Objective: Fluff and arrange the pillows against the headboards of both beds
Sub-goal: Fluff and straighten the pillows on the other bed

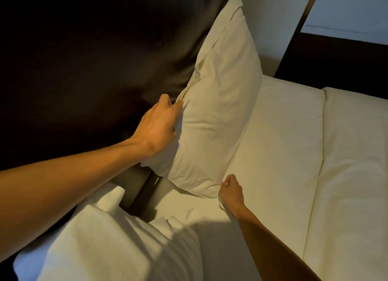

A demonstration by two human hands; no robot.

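A white pillow (pixel 218 104) stands on its edge, leaning against the dark headboard (pixel 84 60). My left hand (pixel 157 125) grips the pillow's left edge, fingers pressed into the cloth. My right hand (pixel 231 191) pinches the pillow's lower right corner where it meets the white sheet (pixel 279 144). A second white pillow (pixel 117 243) lies at the bottom left, close below my left forearm, also at the headboard.
A folded white duvet (pixel 352 175) covers the right side of the bed. A dark gap (pixel 144 194) shows between mattress and headboard. A light wall (pixel 270 18) and a dark panel (pixel 336 60) rise behind the bed at the upper right.
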